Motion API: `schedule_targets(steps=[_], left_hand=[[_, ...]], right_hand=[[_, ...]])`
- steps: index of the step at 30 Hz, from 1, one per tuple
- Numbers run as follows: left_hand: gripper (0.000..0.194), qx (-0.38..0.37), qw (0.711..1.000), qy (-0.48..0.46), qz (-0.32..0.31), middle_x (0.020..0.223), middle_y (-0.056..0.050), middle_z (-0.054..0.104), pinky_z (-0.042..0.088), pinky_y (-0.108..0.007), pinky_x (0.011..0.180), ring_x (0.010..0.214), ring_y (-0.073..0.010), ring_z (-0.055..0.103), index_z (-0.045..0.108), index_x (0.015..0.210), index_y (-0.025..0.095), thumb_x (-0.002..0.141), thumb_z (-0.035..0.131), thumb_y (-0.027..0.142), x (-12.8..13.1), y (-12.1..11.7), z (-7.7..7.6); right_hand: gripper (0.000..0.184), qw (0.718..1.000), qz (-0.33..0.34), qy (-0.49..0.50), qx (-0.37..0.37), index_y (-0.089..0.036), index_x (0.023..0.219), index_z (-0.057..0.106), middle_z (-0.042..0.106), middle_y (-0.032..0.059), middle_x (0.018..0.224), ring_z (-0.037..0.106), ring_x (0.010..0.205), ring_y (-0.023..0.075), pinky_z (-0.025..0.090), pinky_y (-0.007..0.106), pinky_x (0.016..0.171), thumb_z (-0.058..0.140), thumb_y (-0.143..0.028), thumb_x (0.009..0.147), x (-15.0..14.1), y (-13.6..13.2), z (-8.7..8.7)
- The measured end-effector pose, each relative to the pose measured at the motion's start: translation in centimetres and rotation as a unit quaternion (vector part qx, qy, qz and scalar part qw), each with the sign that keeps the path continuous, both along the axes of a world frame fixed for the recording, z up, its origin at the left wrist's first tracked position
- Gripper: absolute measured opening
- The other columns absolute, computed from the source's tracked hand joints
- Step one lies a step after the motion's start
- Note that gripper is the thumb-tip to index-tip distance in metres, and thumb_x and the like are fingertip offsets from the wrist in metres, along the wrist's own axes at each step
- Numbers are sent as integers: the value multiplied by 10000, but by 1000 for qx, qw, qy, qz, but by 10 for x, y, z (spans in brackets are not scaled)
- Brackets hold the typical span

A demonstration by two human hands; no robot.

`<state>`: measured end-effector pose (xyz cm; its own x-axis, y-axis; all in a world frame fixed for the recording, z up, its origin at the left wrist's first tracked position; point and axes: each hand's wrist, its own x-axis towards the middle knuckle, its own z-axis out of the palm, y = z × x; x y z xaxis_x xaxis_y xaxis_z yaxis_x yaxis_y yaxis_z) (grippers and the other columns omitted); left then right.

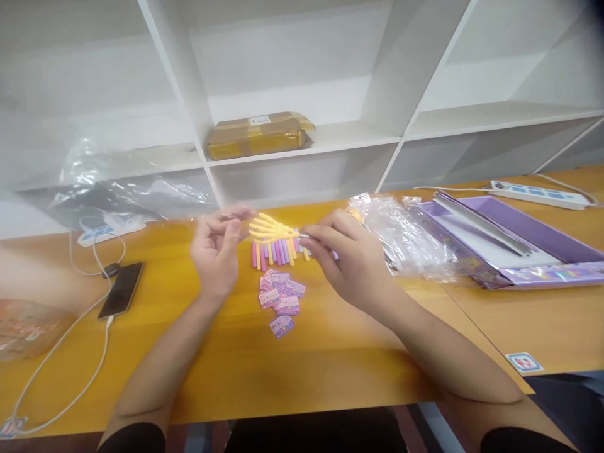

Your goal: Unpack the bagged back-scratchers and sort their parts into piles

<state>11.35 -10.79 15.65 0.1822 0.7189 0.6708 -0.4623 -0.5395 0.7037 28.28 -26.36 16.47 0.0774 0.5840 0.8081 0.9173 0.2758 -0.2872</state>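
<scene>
My right hand [352, 258] is closed in a pinch on a small yellow hand-shaped plastic piece [271, 229], held just above the orange table [283, 365]. My left hand [217, 248] is raised beside it, fingers curled, thumb and fingertips close to the yellow piece; whether it grips anything I cannot make out. Under the hands lies a row of pink, purple and yellow sticks [276, 253]. A pile of several small pink and purple packets [280, 299] lies just in front of the sticks.
A crumpled clear plastic bag [401, 236] and an open purple box [509, 242] sit to the right. A power strip [538, 194] lies far right. A black phone [121, 288] on a white cable lies to the left. White shelves behind hold a brown parcel [259, 134].
</scene>
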Motion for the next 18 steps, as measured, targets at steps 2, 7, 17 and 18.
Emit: schedule_targets(steps=[2, 7, 17, 18], left_hand=[[379, -5, 1000, -4, -5, 1149, -57, 790, 690, -401, 885, 1107, -257, 805, 525, 873, 224, 951, 828, 438, 0, -5, 0], [360, -77, 995, -43, -48, 1150, -30, 793, 694, -385, 892, 1080, -223, 807, 510, 934, 237, 970, 816, 423, -7, -5, 11], [285, -165, 982, -37, -86, 1212, -83, 798, 705, -380, 900, 1117, -240, 791, 655, 966, 217, 961, 820, 451, -14, 0, 19], [290, -165, 981, -32, -91, 1221, -87, 798, 707, -381, 897, 1124, -245, 791, 657, 966, 216, 964, 816, 458, -14, -1, 19]], right_hand=[[256, 1000, -3, -7, -21, -244, 1125, 774, 633, 68, 939, 606, 830, 199, 483, 357, 735, 540, -347, 1152, 0, 2, -2], [301, 998, 1, -8, -66, -233, 1080, 788, 618, 66, 939, 596, 813, 189, 454, 342, 712, 528, -365, 1156, 11, 9, -7], [271, 998, 47, 14, -37, -217, 1077, 774, 623, 62, 949, 616, 849, 186, 488, 345, 771, 538, -326, 1154, 17, 14, -3], [267, 997, 57, 17, -38, -216, 1074, 774, 626, 60, 944, 619, 852, 184, 492, 343, 772, 542, -323, 1153, 17, 15, -3]])
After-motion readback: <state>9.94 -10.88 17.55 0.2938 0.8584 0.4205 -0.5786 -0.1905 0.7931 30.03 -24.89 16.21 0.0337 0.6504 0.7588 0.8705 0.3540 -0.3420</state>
